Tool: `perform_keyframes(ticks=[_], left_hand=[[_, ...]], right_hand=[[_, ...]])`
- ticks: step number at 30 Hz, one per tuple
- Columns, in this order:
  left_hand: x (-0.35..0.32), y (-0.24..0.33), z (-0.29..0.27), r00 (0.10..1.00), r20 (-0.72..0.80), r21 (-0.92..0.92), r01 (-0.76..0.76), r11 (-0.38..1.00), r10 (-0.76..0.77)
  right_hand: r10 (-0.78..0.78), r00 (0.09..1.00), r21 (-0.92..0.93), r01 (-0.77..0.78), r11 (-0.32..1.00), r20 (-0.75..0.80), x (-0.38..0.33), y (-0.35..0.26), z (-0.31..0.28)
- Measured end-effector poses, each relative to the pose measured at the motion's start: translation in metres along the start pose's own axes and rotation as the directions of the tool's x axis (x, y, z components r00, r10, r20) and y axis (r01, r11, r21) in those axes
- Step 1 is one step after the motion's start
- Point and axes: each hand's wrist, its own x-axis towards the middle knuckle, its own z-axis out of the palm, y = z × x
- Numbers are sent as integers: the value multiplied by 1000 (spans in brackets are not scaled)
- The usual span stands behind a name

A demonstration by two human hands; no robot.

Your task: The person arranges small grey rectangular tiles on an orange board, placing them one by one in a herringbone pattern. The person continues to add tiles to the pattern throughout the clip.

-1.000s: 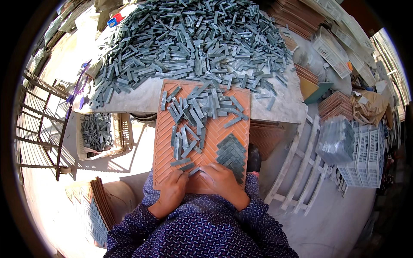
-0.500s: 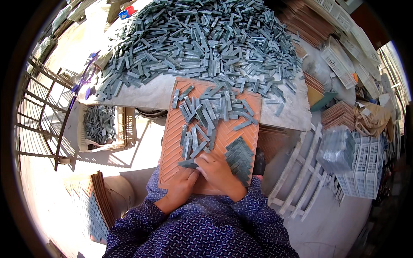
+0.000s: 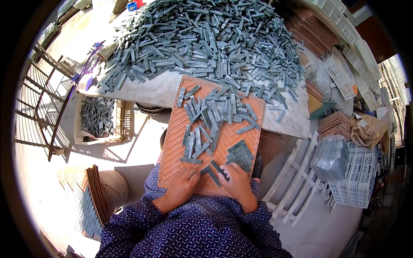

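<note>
The right grip [image 3: 236,181] holds a strip [image 3: 218,167] over an orange tray [image 3: 170,158].

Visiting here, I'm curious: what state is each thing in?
Orange grooved board: partly filled, loose strips on top
Left hand: curled over board, grip unclear
Right hand: pinching a dark strip
Herringbone patch: laid flat
Strip pile: heaped on table
Cream crate: holding strips
White crates: stacked
</note>
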Motion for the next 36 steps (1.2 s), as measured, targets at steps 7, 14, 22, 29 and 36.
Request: perform_keyframes(ticks=[7,14,22,29,36], left_hand=[[22,-10,-21,987,-130,80,101,992,-91],[27,-22,-27,992,-129,176,25,984,-2],[24,-26,-27,998,-57,200,11,980,0],[19,-10,-18,992,-111,-5,62,998,-62],[14,-2,-9,991,-95,-42,95,995,-99]], right_hand=[[13,1000,-47,-13,999,-15,-10,-15,3],[-130,991,-108,127,986,-18,8,-13,8],[-222,971,-56,228,972,93,18,8,4],[-2,997,107,11,994,-80,3,-1,-10],[-20,989,124,39,992,-145,-1,2,-8]])
